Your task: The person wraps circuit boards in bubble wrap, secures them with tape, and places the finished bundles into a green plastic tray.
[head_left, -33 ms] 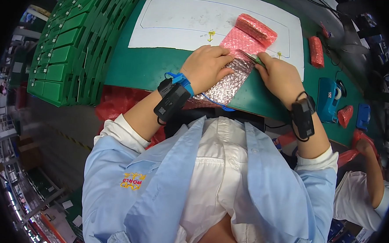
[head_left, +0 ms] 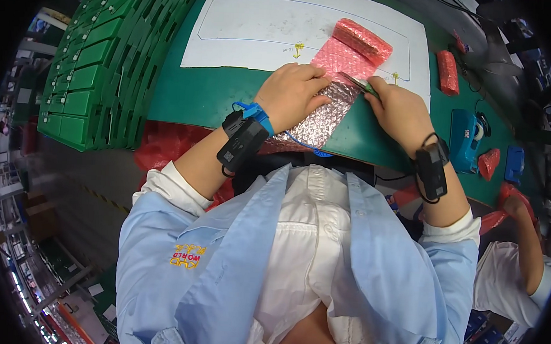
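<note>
A strip of bubble wrap (head_left: 350, 59) lies in front of me. Its far part is pink over white board, its near part looks silvery, and its far end is a pink roll (head_left: 362, 42). My left hand (head_left: 294, 95) rests on the strip's left side, fingers stretched over it and thumb apart. On the right side, my right hand (head_left: 398, 110) is closed round the green handle of what look like scissors (head_left: 355, 81). Their dark blades point left across the wrap, just beyond my left fingertips. A blue wrist band (head_left: 253, 113) with a coiled cord circles my left wrist.
Stacked green trays (head_left: 100, 69) rise at the left. A marked white board (head_left: 252, 27) covers the table's far part. To the right are another pink roll (head_left: 447, 73), a blue tape dispenser (head_left: 464, 141) and a blue object (head_left: 514, 166). A co-worker's hand (head_left: 518, 206) holds pink plastic.
My right hand and the scissors have shifted very slightly to the right, and a bit more of the blades shows. My left hand stays nearly in place on the bubble wrap.
</note>
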Motion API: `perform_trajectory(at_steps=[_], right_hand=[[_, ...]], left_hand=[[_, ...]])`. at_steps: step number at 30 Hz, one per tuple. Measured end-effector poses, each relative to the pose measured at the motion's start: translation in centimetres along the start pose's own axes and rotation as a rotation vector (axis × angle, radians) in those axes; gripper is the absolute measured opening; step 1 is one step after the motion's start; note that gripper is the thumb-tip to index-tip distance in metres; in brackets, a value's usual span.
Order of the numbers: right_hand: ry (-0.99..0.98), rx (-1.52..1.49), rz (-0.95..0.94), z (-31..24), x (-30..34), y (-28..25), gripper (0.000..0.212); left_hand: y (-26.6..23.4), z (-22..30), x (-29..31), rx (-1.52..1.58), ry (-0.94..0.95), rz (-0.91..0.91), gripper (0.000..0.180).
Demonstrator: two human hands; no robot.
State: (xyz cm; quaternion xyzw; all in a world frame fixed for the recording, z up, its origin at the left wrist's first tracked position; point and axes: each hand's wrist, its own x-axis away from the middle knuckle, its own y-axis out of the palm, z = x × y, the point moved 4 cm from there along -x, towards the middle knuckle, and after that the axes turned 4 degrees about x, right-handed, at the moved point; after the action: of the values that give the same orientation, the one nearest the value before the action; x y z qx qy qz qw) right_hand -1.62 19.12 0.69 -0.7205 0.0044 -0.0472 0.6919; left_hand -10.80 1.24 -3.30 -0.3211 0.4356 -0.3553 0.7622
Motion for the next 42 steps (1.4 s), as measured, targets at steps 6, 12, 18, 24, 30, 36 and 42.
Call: perform_trajectory(at_steps=[6,12,18,24,30,36,42], right_hand=[[0.016,0.005,0.019,1.7,3.5,-0.5,0.026],[0.222,-0.251,0.016,4.4,6.6,-0.2,0.029],[0.545,-0.414,0.169,11.5,8.3,3.7,0.037],[0.25,0.217,0.649,4.1,6.9,-1.7,0.041],[0.118,-0.531,0.279,-0.2,0.5,1.7,0.039],[0.0,-0.199,0.816,2.9,-3.1,-0.1,0.037],[0.028,-0.685,0.468,-0.3,-1.3,1.4,0.038]], left_hand=[[0.0,-0.2,0.2,0.0,0.036,0.043,0.029],[-0.1,-0.1,0.3,0.012,0.059,0.093,0.024],[0.2,0.4,0.2,0.02,0.048,0.032,0.016],[0.1,0.2,0.6,0.053,0.076,0.053,0.017],[0.1,1.8,-0.5,0.007,0.064,0.135,0.023],[0.9,1.9,-0.7,0.043,0.033,0.14,0.023],[0.2,-0.5,-0.3,0.244,-0.166,0.217,0.021]])
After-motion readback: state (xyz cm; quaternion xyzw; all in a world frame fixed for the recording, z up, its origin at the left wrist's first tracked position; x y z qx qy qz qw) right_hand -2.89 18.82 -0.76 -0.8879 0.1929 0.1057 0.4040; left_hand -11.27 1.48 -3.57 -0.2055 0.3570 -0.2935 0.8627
